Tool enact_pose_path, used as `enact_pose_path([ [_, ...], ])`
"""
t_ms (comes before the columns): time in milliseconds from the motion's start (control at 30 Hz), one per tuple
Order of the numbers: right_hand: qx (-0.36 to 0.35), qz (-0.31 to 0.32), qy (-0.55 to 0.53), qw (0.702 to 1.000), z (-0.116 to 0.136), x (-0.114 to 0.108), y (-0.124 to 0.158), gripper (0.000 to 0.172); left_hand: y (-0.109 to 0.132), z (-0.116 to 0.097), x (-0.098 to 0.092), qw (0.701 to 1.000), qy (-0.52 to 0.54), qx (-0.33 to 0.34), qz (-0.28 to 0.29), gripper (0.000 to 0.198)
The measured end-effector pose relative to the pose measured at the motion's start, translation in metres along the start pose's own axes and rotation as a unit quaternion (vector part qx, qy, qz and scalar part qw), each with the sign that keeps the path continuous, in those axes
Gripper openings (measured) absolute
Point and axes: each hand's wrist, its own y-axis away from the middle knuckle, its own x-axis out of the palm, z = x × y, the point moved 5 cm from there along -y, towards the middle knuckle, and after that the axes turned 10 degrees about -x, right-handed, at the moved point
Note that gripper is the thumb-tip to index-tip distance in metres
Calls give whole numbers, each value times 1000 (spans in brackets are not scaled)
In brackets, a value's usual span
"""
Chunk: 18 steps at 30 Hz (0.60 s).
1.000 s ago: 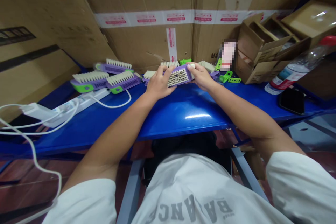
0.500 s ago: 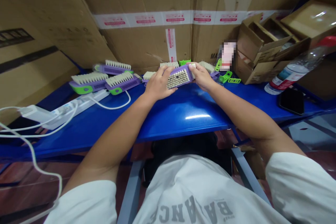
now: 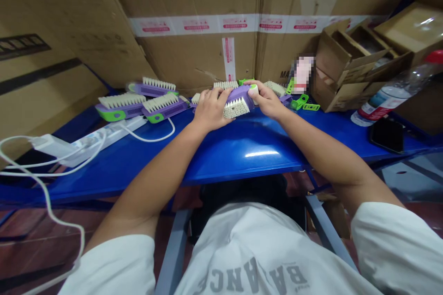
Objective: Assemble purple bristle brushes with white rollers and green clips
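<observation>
A purple brush with cream bristles [image 3: 238, 100] is gripped at both ends over the far part of the blue table [image 3: 242, 147]. My left hand [image 3: 210, 109] is closed round its left end. My right hand [image 3: 266, 99] is closed on its right end, where a green piece shows at the fingertips. The brush is tilted so its purple back faces up and its bristles point toward me and down. Behind it lie more brushes [image 3: 226, 85] and loose green plastic parts [image 3: 300, 101].
Three finished purple-and-green brushes [image 3: 138, 101] lie at the left back. A white power strip [image 3: 104, 133] and cables trail off the left. Cardboard boxes [image 3: 349, 62], a water bottle [image 3: 391, 92] and a black phone [image 3: 386, 134] sit at the right. Cardboard walls rise behind.
The brush has been turned in both hands: its bristles faced me a second ago and now point more downward, with the purple back on top.
</observation>
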Motion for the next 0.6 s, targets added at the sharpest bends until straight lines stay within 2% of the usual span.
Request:
enact_pose_path([
  [133,-15,7,12,1000,3,0,0,79,1,1,3,1000,24,8,16,106],
  [300,-20,-2,40,999,-5,2,0,82,0,2,14,994,58,72,63,118],
  [400,-20,16,48,999,-6,3,-1,79,-1,1,12,991,75,90,60,110],
  [500,-38,22,53,998,0,2,0,73,9,-24,-6,987,84,137,24,82],
  [600,-25,38,48,998,1,1,1,66,34,-78,-41,966,134,219,-11,56],
])
